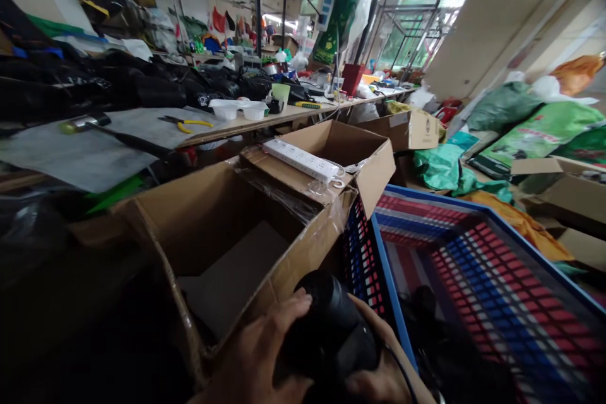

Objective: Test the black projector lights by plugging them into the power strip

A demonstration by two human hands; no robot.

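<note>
Both my hands are on a black rounded object (338,315) with a smooth, cylinder-like upper part; its exact kind cannot be made out. My left hand (260,353) grips it from the left, thumb and fingers around its side. My right hand (386,360) wraps the right side, and a thin black cord runs over that wrist. The object is near the right edge of an open cardboard box (293,265), which has a flat grey-brown sheet (241,278) inside. To the right stands a blue-rimmed plastic basket (391,290) with dark items at its bottom.
A white power strip (303,161) lies on the flap of a second cardboard box (374,170). On the workbench (284,117) are a hammer (118,136), yellow-handled pliers (187,123), white trays (239,108) and many black items. Bags (534,132) and cartons crowd the right side.
</note>
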